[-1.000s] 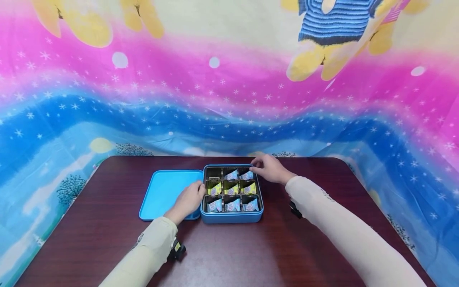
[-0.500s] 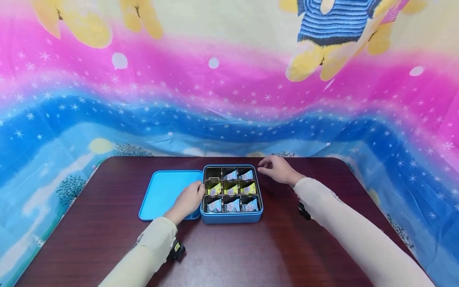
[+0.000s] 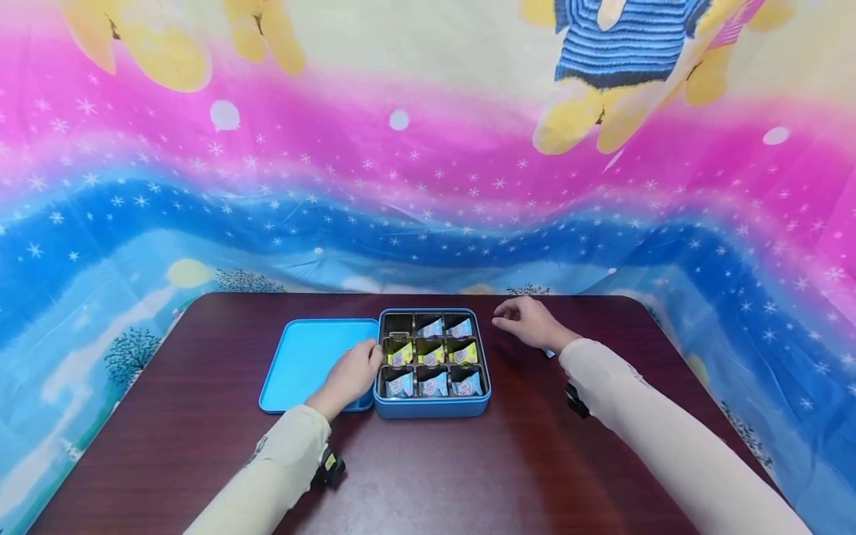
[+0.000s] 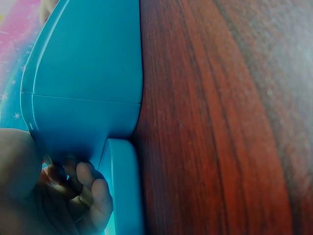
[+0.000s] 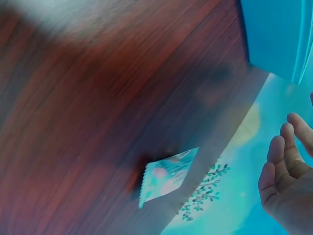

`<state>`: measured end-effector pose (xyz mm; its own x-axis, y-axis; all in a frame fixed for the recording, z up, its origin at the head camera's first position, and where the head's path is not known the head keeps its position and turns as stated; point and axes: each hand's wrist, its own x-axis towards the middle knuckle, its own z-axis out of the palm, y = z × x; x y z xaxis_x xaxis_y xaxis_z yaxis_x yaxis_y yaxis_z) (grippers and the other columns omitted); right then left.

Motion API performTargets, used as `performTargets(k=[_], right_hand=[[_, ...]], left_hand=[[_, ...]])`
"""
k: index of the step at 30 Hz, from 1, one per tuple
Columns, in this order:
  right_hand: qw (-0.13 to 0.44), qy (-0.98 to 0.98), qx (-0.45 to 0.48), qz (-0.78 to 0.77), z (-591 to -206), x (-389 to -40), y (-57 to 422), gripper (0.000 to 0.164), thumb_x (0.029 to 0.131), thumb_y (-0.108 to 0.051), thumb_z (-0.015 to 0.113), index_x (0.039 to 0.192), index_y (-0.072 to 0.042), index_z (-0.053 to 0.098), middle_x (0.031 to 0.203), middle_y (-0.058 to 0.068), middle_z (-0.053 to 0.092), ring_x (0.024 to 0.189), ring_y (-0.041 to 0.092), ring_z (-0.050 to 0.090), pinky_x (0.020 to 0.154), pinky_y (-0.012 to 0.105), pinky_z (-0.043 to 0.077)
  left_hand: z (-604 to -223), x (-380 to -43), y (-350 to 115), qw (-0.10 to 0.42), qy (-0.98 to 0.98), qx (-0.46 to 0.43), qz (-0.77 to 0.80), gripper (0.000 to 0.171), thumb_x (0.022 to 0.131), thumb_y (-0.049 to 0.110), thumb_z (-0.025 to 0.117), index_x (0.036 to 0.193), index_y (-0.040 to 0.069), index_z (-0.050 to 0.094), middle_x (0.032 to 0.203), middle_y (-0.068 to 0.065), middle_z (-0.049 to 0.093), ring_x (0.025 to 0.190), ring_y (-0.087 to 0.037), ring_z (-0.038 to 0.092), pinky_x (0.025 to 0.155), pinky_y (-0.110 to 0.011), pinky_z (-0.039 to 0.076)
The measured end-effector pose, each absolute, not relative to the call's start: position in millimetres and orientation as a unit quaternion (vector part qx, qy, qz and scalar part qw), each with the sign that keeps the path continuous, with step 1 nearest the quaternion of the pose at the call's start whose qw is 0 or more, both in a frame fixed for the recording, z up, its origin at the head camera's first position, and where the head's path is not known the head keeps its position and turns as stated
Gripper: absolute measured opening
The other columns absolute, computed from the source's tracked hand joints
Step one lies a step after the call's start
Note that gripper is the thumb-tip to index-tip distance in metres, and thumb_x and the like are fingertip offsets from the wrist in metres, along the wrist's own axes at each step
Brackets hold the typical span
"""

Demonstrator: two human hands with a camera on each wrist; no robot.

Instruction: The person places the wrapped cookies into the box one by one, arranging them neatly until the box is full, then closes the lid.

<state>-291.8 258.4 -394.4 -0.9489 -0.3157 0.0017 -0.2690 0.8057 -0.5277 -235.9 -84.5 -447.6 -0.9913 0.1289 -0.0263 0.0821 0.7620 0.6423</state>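
Observation:
A blue box [image 3: 433,406] stands on the table, its dark tray divided into compartments. Light-blue candy packets [image 3: 434,384] fill the front row and yellow candy packets [image 3: 430,354] the middle one. Two more light-blue packets [image 3: 458,328] lie at the back; the back left compartment shows only its dark bottom. My left hand [image 3: 349,371] grips the box's left rim, its fingers curled against the side wall in the left wrist view. Right of the box, my right hand [image 3: 531,322] hovers with relaxed fingers and holds nothing. A loose light-blue packet [image 5: 168,175] lies on the table by its wrist.
The blue lid [image 3: 304,364] lies flat against the left side of the box, partly under my left forearm and hand. Beyond the back edge of the dark red table [image 3: 428,475] hangs a printed cloth [image 3: 401,186].
My right hand has moved from the box's back right corner out to the right. The loose packet has come into sight by its wrist. The left hand stays on the box.

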Motion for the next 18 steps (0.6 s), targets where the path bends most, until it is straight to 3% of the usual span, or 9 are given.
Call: performTargets(k=[18], right_hand=[[0.053, 0.954, -0.106, -0.275, -408, -289, 298, 0.037, 0.101, -0.026, 0.061, 0.126, 0.001, 0.066, 0.114, 0.016, 0.069, 0.1, 0.027, 0.063, 0.089, 0.047, 0.052]], left_hand=[[-449, -237, -85, 0.034, 0.937, 0.054, 0.344, 0.033, 0.108, 0.028, 0.038, 0.081, 0.012, 0.048, 0.069, -0.005, 0.045, 0.056, -0.019, 0.041, 0.054, -0.032, 0.034]])
